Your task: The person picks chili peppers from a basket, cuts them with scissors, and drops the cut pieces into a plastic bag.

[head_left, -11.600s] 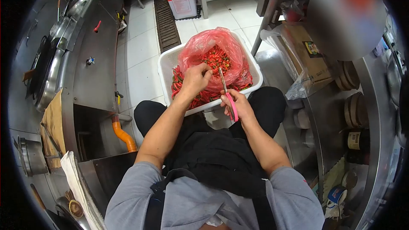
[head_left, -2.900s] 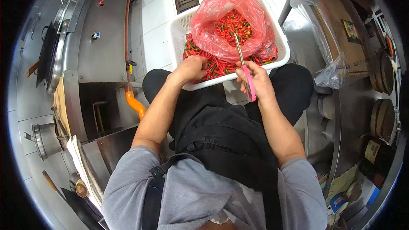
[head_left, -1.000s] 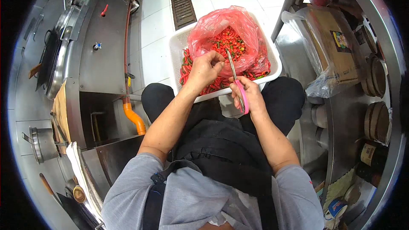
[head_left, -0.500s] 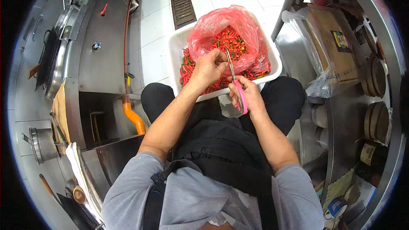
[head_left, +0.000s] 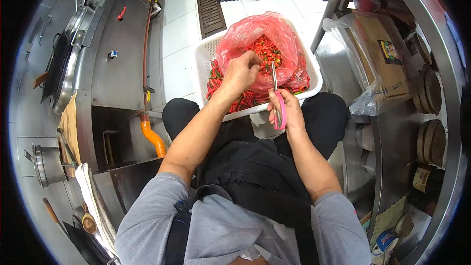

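Note:
My right hand point(head_left: 287, 111) is closed round the pink handles of a pair of scissors point(head_left: 274, 78). Their metal blades point away from me, over the front of a pink plastic bag point(head_left: 230, 44). My left hand point(head_left: 240, 74) is at the left side of the bag's mouth, fingers curled as in a pinch; whatever they hold is hidden. Cut red chili pieces point(head_left: 262, 49), with some green and yellowish ones, lie inside the bag. Whole red and green chilies point(head_left: 240, 102) fill the white plastic basket point(head_left: 201, 64) around and under the bag.
The basket stands just beyond my knees on the white tiled floor point(head_left: 176, 39), beside a drain grate point(head_left: 210, 12). A steel counter with an orange pipe point(head_left: 153, 137) is on the left. On the right, a steel shelf holds a plastic-wrapped cardboard box point(head_left: 385, 64) and stacked round items point(head_left: 431, 142).
My left hand has moved slightly left, away from the scissors. The scissors have turned more upright and shifted right, leaving a wider gap between the blades and my left fingers.

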Available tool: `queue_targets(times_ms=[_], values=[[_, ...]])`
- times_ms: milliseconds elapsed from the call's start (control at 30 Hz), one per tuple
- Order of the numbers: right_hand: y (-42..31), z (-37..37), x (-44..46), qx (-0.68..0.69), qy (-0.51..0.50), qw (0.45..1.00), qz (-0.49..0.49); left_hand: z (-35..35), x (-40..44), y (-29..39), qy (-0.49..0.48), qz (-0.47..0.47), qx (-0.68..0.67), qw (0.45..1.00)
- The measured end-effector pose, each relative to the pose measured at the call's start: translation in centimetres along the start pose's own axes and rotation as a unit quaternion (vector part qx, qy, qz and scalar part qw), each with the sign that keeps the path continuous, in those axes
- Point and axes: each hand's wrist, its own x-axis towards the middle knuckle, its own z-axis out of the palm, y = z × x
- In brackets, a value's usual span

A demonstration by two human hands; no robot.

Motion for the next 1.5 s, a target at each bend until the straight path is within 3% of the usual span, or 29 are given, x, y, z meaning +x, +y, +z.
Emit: queue_targets(times_ms=[67,533,633,667,767,1067,1133,1200,1267,1333,1500], values=[[-0.2,-0.1,-0.1,0.018,0.019,1.000,0.008,0.1,0.0,-1.4,0.071,0.006,-0.017,0.997],[1.1,-1.1,0.2,0.078,-0.048,0.995,-0.028,-5.4,-6.5,-6.7,0.096,-0.091,-0.030,0.991],[1.2,-1.0,0.2,0.032,-0.055,0.997,-0.031,-6.3,-7.4,-7.4,-0.078,-0.146,0.090,0.982],[1.3,-0.9,0.2,0.021,-0.051,0.998,-0.022,-6.0,-7.7,-7.7,-0.077,-0.148,0.090,0.982],[1.3,-0.7,0.4,-0.004,-0.047,0.999,-0.018,-4.6,-7.8,-7.3,-0.219,-0.105,0.153,0.958],[1.5,-0.8,0.4,-0.004,-0.041,0.999,-0.015,-1.8,-7.2,-7.9,-0.166,-0.015,0.231,0.959],[1.3,-0.8,0.3,0.003,-0.039,0.999,-0.014,-2.4,-6.8,-7.7,-0.153,-0.036,0.224,0.962],[1.2,-0.9,0.0,-0.013,-0.050,0.999,-0.019,-3.9,-6.3,-7.7,-0.107,-0.084,0.163,0.977],[1.2,-0.8,-0.1,-0.015,-0.060,0.998,-0.032,-5.1,-6.2,-7.6,-0.073,-0.047,0.151,0.985],[1.1,-0.7,-0.4,-0.054,-0.084,0.995,-0.027,-6.4,-6.1,-6.2,-0.053,-0.126,0.087,0.987],[1.4,-0.2,-1.1,-0.035,-0.117,0.993,0.002,-6.6,-5.8,-4.2,-0.012,-0.084,0.015,0.996]])
